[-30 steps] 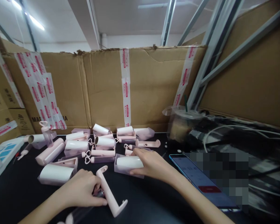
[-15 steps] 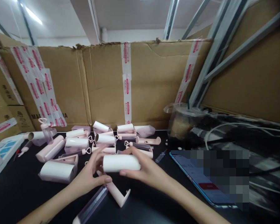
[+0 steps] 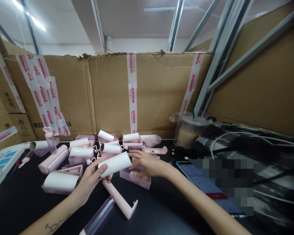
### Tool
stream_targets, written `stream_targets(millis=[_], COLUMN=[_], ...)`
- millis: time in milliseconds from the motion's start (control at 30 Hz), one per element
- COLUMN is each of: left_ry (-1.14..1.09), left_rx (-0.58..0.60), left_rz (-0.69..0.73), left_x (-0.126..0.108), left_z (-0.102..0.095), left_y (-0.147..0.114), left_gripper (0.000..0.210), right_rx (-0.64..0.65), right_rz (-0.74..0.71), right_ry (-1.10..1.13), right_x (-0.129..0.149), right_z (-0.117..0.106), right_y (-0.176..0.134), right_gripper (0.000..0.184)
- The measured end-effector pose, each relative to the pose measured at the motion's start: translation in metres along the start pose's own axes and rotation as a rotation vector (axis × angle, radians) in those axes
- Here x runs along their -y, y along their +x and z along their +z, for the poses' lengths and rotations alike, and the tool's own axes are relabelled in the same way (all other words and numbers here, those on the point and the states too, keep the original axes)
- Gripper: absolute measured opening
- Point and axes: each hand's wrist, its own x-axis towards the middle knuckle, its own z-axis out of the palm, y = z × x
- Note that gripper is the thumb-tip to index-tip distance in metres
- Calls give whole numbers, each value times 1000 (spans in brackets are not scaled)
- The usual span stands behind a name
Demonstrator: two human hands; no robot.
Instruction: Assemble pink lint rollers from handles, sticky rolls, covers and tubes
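My left hand (image 3: 94, 176) is closed around a smooth white cylinder (image 3: 116, 164), tilted up to the right, with the thumb along its near side. To its right, my right hand (image 3: 148, 164) reaches over a translucent lilac tray (image 3: 135, 181), its fingers apart and partly bent. Pale pink parts lie inside this tray, partly hidden by the fingers. Below the white cylinder lies a pale pink L-ended piece (image 3: 121, 200) on the black table. A clear purplish tube (image 3: 99, 215) rests beside it, running down to the frame's bottom edge.
Several white cylinders, pink holders and lilac trays (image 3: 61, 182) crowd the table's back and left. A pink-capped bottle (image 3: 50, 140) stands there. On the right are a phone (image 3: 203, 186), a drink cup (image 3: 188, 130) and tangled cables. A cardboard wall (image 3: 110, 94) closes the back.
My right hand has let go of the white cylinder and moved over the lilac tray, which now shows. My left hand now holds the cylinder alone, tilted.
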Motion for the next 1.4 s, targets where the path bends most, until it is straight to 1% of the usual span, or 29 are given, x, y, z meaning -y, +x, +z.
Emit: stream_targets(millis=[133,200,233,267,333,367,400,467,533,600,733,933,1067,1133,1233,1300,1333,1400], left_ry=[-7,-15,-20,-25,-33,-32,-27,-12,0,-3,-45,-50,-110,-222,-387,-424,-430,-432], left_rx=[-18,-23,-25,-26,-24,-16,-4,25,45,59,82,102,88,70,45,13,-10,-63], left_rz=[0,-5,-8,-12,-17,-23,-32,-50,-58,-62,-69,-66,-95,-140,-206,-222,-224,-229], left_x=[0,0,1,1,1,2,2,2,2,3,5,6,2,-3,-11,-14,-14,-13], left_z=[0,0,0,0,-1,-1,-1,0,0,0,0,0,3,4,2,0,-1,-3], left_y=[0,0,1,1,1,1,0,-1,-2,-4,-6,-6,-8,-9,-9,-7,-5,-2], left_gripper=[41,41,42,42,41,41,41,42,45,45,42,40,38,35,29,25,22,16], right_rx=[-89,-195,-265,-345,-512,-574,-610,-602,-538,-513,-565,-610,-599,-610,-606,-566,-556,-570], right_rz=[-43,-19,21,78,201,243,263,253,225,201,184,208,251,227,189,242,277,330], right_ry=[113,234,321,437,748,924,1092,1356,1513,1617,1740,1703,1587,1433,965,700,629,575], right_x=[3,2,2,3,5,8,12,23,35,45,55,60,60,53,35,23,19,16], right_z=[-2,-5,-6,-6,-5,-3,0,7,15,21,25,30,26,18,4,-1,-2,-5], right_y=[-5,-9,-11,-13,-14,-13,-12,-7,-3,1,3,3,2,-1,-5,-6,-6,-9], right_gripper=[16,12,14,18,25,28,30,33,32,30,27,25,30,31,32,28,28,28])
